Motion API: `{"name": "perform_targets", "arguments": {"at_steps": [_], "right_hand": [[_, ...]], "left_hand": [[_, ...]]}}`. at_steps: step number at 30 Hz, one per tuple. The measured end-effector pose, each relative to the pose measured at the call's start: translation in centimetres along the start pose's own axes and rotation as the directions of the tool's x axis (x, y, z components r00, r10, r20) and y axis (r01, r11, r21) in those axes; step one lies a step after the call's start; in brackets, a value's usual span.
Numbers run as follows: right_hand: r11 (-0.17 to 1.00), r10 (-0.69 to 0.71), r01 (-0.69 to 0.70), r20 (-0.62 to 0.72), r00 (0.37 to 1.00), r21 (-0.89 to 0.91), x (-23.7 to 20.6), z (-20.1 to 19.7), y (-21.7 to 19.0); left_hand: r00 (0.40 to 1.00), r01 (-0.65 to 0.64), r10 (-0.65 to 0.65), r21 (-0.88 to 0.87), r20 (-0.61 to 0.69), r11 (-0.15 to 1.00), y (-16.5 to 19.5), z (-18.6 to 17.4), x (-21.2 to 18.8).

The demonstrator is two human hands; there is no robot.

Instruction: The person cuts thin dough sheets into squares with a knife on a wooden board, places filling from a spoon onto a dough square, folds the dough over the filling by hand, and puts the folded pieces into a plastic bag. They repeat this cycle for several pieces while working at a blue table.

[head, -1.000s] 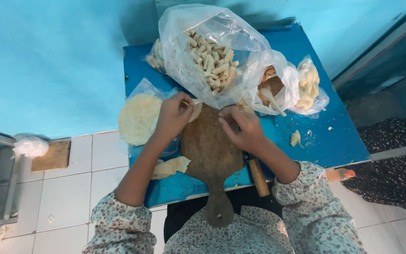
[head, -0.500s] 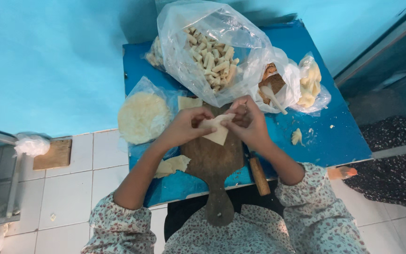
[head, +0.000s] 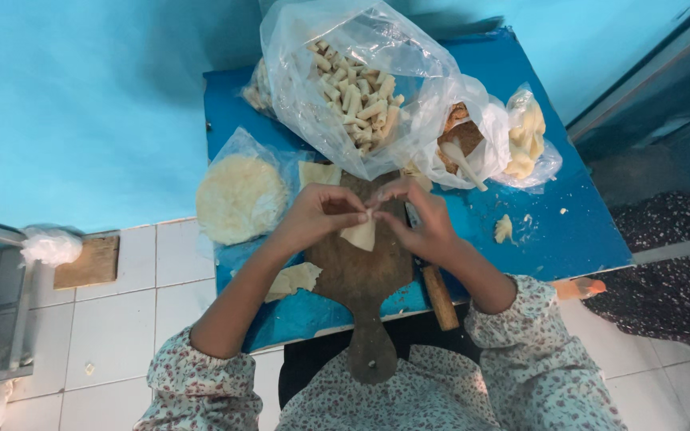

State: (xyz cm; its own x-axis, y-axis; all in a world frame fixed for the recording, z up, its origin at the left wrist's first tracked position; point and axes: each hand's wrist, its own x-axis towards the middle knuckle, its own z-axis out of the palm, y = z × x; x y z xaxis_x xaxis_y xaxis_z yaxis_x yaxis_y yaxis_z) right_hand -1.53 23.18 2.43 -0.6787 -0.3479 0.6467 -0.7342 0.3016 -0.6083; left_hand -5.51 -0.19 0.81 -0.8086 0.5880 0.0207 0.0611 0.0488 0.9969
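Observation:
My left hand point(head: 317, 214) and my right hand point(head: 421, 219) meet above a brown wooden cutting board point(head: 361, 279) with a handle toward me. Together they pinch a small pale triangular piece of dough wrapper point(head: 360, 233) at its top edge, and it hangs between the fingertips. Beyond the hands, a big clear plastic bag point(head: 353, 88) holds several rolled pale pastry sticks. A round stack of thin wrappers point(head: 239, 198) in plastic lies left of the board.
A small blue table point(head: 569, 231) carries everything. A bag with brownish filling and a spoon point(head: 463, 152) and a bag of pale dough point(head: 526, 136) sit at right. A wooden-handled knife point(head: 438, 294) lies beside the board. Loose wrapper pieces point(head: 293, 279) lie left. White tiled floor around.
A second ago both hands pressed flat on the board; they then lifted the wrapper piece and now hold it closer together, pinched at its top.

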Motion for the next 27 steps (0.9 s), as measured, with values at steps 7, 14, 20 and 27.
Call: {"name": "perform_targets", "arguments": {"at_steps": [7,14,20,27], "right_hand": [[1.0,0.004,-0.003,-0.051,0.999,0.027,-0.3,0.5,0.1],[0.96,0.164,-0.181,0.094,0.982,0.216,-0.1,-0.1,0.4],[0.928,0.267,-0.235,-0.078,0.961,0.29,-0.7,0.6,1.1],[0.733,0.298,-0.3,0.108,0.949,0.611,-0.9,0.9,1.8]], "left_hand": [[0.997,0.071,-0.069,-0.179,0.017,0.981,-0.8,0.0,0.1],[1.0,-0.025,0.025,0.039,0.009,0.999,-0.7,-0.5,0.6],[0.945,0.043,0.072,0.339,-0.32,0.94,1.0,1.6,-0.5],[0.982,-0.102,0.114,0.084,-0.152,0.991,1.5,3.2,-0.6]]}}
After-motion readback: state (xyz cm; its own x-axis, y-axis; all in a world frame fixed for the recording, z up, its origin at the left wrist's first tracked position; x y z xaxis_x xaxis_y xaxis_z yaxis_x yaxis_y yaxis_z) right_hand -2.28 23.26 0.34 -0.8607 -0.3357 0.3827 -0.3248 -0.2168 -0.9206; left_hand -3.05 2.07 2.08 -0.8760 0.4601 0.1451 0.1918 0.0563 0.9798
